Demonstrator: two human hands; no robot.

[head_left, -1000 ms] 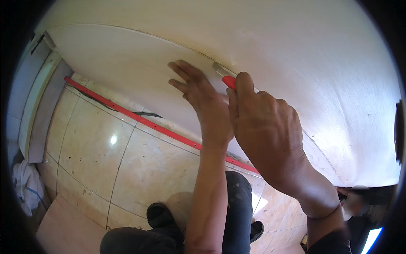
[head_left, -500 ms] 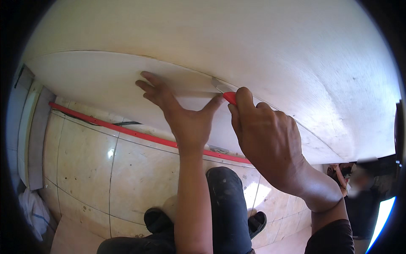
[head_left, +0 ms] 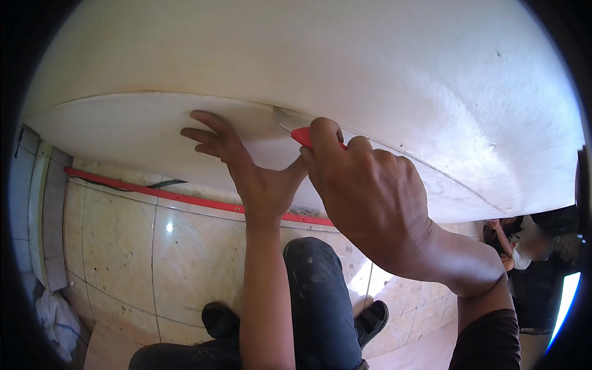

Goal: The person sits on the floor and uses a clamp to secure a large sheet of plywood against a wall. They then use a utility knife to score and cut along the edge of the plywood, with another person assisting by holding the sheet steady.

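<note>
A curved white panel (head_left: pixel 111 129) with a long thin seam runs across the view. My right hand (head_left: pixel 364 191) grips a red-handled flat blade tool (head_left: pixel 300 138), its metal tip at the seam left of the hand's fingers. My left hand (head_left: pixel 250 172) rests against the panel below the seam, fingers spread and thumb reaching toward the tool's handle; whether the thumb touches it I cannot tell.
A red strip (head_left: pixel 185 198) runs low along the panel's base above the tiled floor (head_left: pixel 117 259). A white crumpled bag (head_left: pixel 55 320) lies at the left beside a pale upright edge (head_left: pixel 52 216). Another person (head_left: pixel 512 250) is at the right; my knees and sandals are below.
My left hand has spread its fingers and thumb since a second ago. The tool and both hands appear further left in the view, which has also shifted with my head.
</note>
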